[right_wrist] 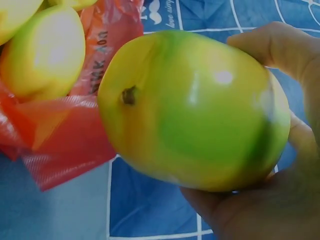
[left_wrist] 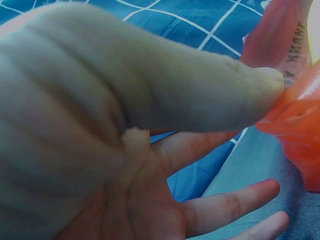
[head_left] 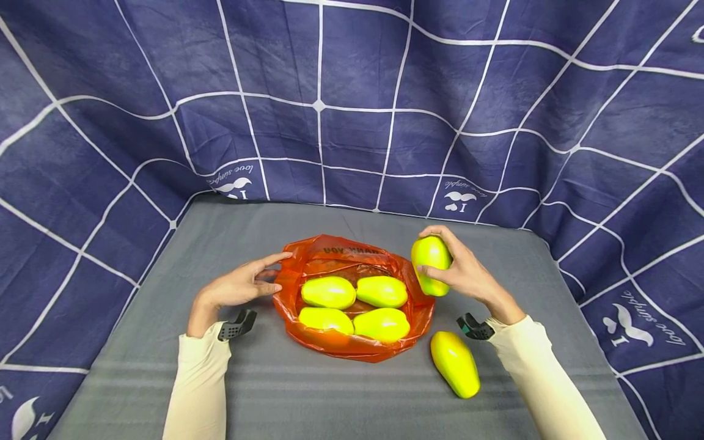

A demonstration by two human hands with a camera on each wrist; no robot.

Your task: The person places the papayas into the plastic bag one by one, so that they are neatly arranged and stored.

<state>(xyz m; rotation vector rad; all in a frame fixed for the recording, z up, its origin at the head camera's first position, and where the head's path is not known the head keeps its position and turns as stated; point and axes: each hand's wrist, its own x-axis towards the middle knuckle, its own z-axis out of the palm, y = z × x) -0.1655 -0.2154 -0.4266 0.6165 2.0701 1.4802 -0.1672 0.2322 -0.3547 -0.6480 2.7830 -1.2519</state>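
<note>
A red translucent plastic bag (head_left: 352,351) lies with its mouth spread wide, and several yellow-green papayas (head_left: 328,292) sit inside in two rows. Just over the bag's right rim, my right hand (head_left: 462,269) grips another papaya (head_left: 431,263) between thumb and fingers. Its small brown stem end faces the bag in the right wrist view, where the held papaya (right_wrist: 195,110) fills the middle. On the left side, my left hand (head_left: 242,284) has its thumb and index fingertips at the bag's edge. The left wrist view shows the other fingers spread and fairly straight, below the thumb (left_wrist: 200,90).
One more papaya (head_left: 455,365) lies on the grey tabletop cloth (head_left: 330,403), right of the bag and below my right wrist. A blue curtain (head_left: 352,140) with white grid lines rises behind the table and along both sides.
</note>
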